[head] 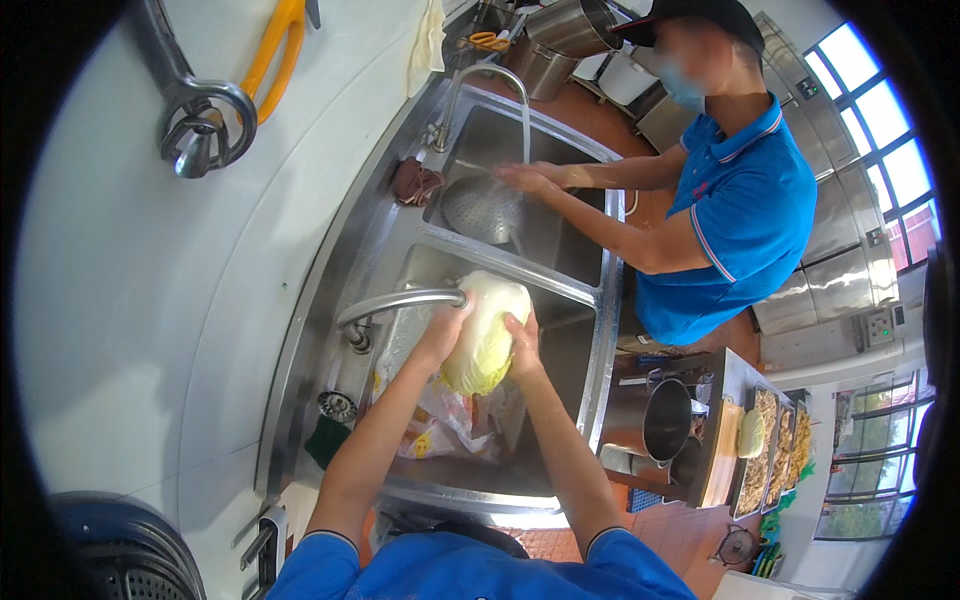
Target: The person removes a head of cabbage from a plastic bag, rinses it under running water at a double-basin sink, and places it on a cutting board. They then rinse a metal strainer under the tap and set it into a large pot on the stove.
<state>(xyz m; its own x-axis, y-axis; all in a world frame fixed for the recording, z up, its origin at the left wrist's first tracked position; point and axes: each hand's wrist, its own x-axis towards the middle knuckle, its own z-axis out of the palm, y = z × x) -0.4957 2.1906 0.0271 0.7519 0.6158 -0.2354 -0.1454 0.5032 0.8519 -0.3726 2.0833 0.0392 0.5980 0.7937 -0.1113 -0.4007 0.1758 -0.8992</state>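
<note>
A pale napa cabbage is held between both my hands above the near basin of a steel double sink. My left hand grips its left side, close under the mouth of a curved steel faucet. Against the right side of the cabbage lies my right hand, its thumb on the leaves. Wet plastic bags with printed patterns lie in the basin below. Whether water runs from this faucet is hard to tell.
A co-worker in a blue shirt rinses their hands over a metal colander in the far basin, under a running faucet. A brown cloth, a sink strainer and a green scouring pad lie on the sink's ledge. Food trays stand right.
</note>
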